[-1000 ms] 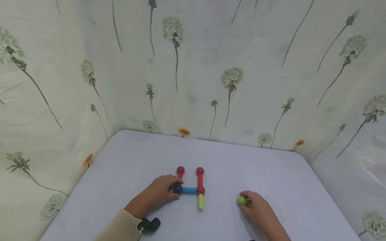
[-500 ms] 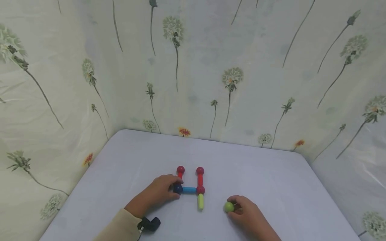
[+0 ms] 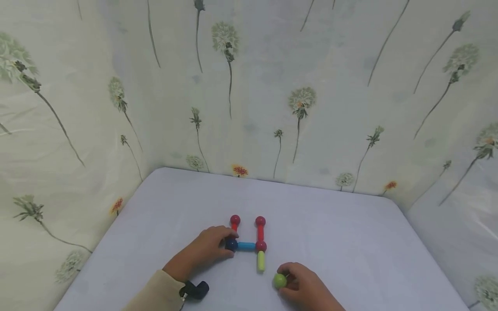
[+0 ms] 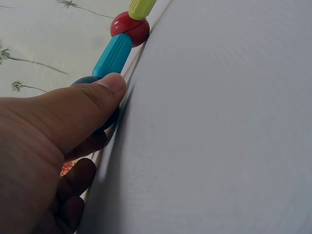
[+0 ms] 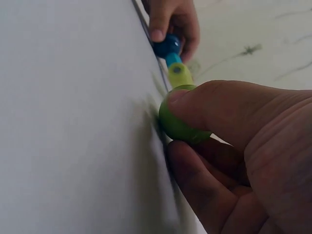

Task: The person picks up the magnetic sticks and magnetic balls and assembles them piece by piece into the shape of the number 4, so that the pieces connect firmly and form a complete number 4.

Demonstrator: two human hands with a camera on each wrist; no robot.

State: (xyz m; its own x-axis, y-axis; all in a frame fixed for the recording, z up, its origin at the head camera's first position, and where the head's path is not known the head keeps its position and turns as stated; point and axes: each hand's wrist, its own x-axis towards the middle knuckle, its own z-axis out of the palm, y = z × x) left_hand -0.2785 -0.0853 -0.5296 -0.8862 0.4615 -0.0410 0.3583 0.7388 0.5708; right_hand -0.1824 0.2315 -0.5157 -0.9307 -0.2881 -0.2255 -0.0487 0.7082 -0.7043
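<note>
My left hand [image 3: 212, 245] pinches a dark blue ball [image 3: 231, 245] at the lower left corner of a joined ball-and-rod shape on the table. From it a red rod [image 3: 234, 226] leads to a red ball [image 3: 235, 220], and a light blue rod [image 3: 246, 246] leads to another red ball [image 3: 261, 246]. That ball bears a second red rod [image 3: 260, 233] topped by a red ball [image 3: 260, 221], and a yellow-green rod [image 3: 261, 261] pointing toward me. A green ball [image 3: 279, 280] is held between the thumb and fingers of my right hand [image 3: 305, 287], just right of the yellow-green rod's free end.
A white-covered table [image 3: 330, 233] lies under everything. Behind and beside it hangs a pale dandelion-print sheet [image 3: 256, 86]. A black wrist device [image 3: 196, 290] is strapped by the left sleeve [image 3: 157, 293].
My right hand has carried the green ball leftward and toward me, closer to the yellow-green rod. The left hand stays on the dark blue ball.
</note>
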